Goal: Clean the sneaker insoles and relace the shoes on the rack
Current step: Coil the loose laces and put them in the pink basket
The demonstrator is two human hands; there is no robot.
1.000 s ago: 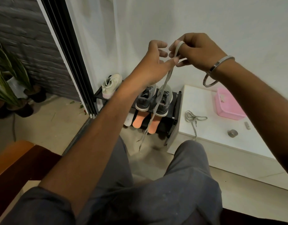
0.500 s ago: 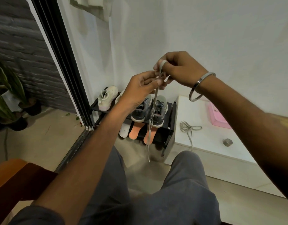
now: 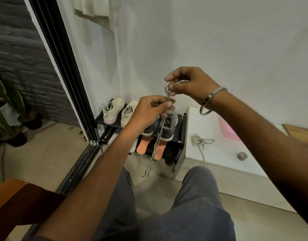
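both hands [image 3: 149, 110] pinching grey lace [image 3: 158, 136], shoe rack [image 3: 182, 129]

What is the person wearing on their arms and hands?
Both arms are bare, with no sleeves showing. The right hand has a shiny silver metal bangle hanging loose round its wrist. The left hand wears nothing: no ring, watch or glove.

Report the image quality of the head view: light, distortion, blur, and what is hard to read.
Head view: dim, soft indoor light, no glare; wide-angle bending bows the door frame; the lace pinched by the left hand and right hand reads clearly, though its dangling tips look slightly soft; the grey sneakers sit in shadow, detail murky.
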